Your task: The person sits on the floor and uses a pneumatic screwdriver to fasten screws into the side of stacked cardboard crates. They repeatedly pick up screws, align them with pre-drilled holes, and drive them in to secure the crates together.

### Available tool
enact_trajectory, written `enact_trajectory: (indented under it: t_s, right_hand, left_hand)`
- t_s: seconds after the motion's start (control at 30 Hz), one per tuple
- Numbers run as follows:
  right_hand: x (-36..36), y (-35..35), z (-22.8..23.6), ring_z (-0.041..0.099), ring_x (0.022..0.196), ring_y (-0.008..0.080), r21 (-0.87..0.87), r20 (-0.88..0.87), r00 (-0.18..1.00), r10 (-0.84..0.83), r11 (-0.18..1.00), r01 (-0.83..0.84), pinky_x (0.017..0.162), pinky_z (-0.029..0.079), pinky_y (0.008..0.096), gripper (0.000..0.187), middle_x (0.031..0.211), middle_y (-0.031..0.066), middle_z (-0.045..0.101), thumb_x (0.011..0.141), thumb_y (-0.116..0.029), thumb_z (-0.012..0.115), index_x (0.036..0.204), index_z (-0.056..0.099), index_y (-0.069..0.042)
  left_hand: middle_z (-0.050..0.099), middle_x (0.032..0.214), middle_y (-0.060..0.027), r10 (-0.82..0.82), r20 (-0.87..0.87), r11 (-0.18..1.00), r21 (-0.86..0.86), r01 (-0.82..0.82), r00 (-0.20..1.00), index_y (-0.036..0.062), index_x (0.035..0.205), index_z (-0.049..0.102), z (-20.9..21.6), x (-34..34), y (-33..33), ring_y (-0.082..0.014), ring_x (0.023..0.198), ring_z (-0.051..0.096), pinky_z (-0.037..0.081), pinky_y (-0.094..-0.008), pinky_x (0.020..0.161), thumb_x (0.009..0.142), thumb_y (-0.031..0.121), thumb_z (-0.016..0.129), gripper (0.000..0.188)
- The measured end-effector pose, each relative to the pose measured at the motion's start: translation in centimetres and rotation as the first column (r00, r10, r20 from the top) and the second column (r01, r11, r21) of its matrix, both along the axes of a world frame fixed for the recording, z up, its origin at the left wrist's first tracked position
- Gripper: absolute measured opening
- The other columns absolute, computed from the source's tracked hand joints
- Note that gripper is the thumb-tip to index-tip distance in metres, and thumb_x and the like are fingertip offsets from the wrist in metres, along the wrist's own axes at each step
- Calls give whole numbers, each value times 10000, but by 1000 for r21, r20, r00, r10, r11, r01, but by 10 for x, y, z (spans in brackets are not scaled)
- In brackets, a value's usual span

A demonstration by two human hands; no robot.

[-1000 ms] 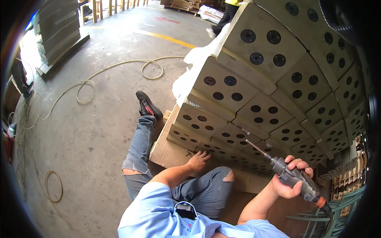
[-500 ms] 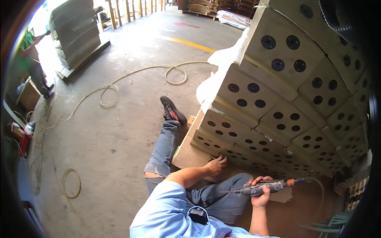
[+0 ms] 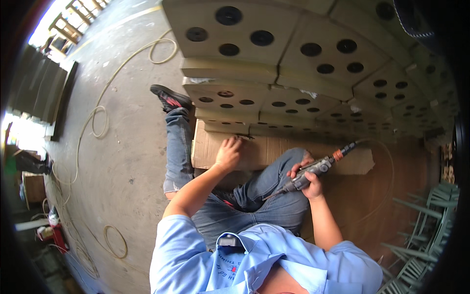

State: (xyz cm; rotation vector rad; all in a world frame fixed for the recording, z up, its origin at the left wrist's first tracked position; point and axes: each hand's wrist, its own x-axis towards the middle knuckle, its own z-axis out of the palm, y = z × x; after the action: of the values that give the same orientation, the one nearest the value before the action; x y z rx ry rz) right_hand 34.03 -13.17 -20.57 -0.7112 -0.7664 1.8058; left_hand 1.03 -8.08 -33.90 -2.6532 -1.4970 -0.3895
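Observation:
I sit on the floor with my legs in torn jeans stretched toward a stack of pale green blocks (image 3: 235, 98) with round dark holes. My left hand (image 3: 228, 153) rests flat on a brown cardboard sheet (image 3: 274, 152) at the foot of the stack, fingers spread against the lowest block. My right hand (image 3: 309, 183) grips a grey rotary hand tool (image 3: 316, 169) with an orange collar, held over my right knee. Its thin bit points down and left, away from the blocks. A thin hose runs from the tool's rear to the right.
A long pale hose (image 3: 98, 117) loops over the concrete floor on the left. My black and red shoe (image 3: 169, 96) lies beside the stack's left corner. Green metal frames (image 3: 426, 215) stand at the right. Dark stacked boards (image 3: 39, 88) sit far left.
My right hand has brought the tool down from the blocks to above my knee, bit now turned away from the stack. My left hand stays at the stack's base. My view has tilted downward.

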Motion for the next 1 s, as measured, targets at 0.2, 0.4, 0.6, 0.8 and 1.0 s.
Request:
enact_trajectory:
  t_s: [0.2,0.4,0.6,0.8,1.0]
  right_hand:
    - [3,3,-2,682,895,282,-55,-48,997,-67,996,65,929,546,529,384,1030,189,679,830,-227,713,1153,562,-86]
    - [0,4,1,678,905,280,-56,-47,996,-69,996,67,927,547,524,374,1021,186,678,840,-235,713,1157,570,-96]
    - [2,6,4,670,910,274,-28,-42,998,-42,999,41,932,545,515,374,1002,176,670,851,-254,718,1164,572,-110]
    - [1,5,1,668,913,268,-26,-53,997,-49,999,48,938,542,508,371,1021,174,672,852,-257,717,1160,568,-113]
    - [1,3,2,663,895,264,-52,-22,998,-64,997,62,941,529,514,383,1016,164,667,844,-272,723,1157,563,-121]
  left_hand:
    - [580,1217,-123,118,220,992,10,-124,968,121,997,735,13,21,12,-329,1144,523,432,-444,947,798,241,664,243]
    - [571,1150,-115,137,-27,988,-73,-139,990,79,866,727,11,56,33,-307,1094,512,419,-421,906,778,235,641,198]
    - [609,1221,-119,-1,-74,999,-35,-2,997,87,749,767,12,38,43,-311,1110,517,415,-413,921,751,242,644,198]
    - [640,1035,-81,-305,-173,952,-49,301,936,98,755,739,19,33,66,-256,1059,562,423,-384,937,756,214,620,167]
    - [630,1012,-73,-424,-142,906,-59,420,895,90,860,736,24,54,54,-242,1057,571,432,-372,918,779,210,616,188]
